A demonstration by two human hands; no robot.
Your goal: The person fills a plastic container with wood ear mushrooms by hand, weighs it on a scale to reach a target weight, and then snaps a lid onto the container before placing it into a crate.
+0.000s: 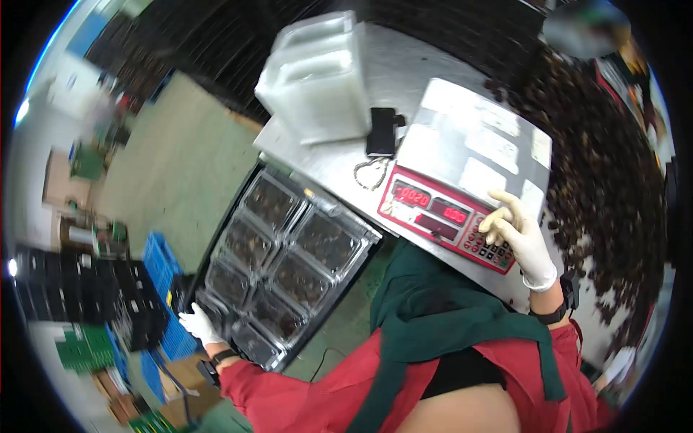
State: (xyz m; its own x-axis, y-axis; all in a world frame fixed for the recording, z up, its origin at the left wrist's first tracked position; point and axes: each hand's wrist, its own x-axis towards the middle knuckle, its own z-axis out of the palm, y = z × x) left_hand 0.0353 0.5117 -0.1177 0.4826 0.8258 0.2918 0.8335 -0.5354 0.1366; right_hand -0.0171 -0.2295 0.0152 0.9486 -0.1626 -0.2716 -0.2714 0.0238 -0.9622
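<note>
My left hand (200, 324), in a white glove, is at the lower left edge of a black tray (315, 333) that holds several clear plastic boxes (299, 278) with dark pieces inside. Its fingers are spread, and nothing shows between them. Over the keypad side of a red and silver scale (473, 155) is my right hand (521, 234), also gloved, with its fingers partly curled and apart, holding nothing. Red digits are lit on the scale's display (432, 203).
A stack of white translucent containers (317, 86) stands on the metal table (328, 167), beside a black phone (381, 132) and a beaded loop (370, 174). Many dark pieces (603, 166) lie at the right. Blue crates (160, 261) and black crates (65, 285) stand at the left.
</note>
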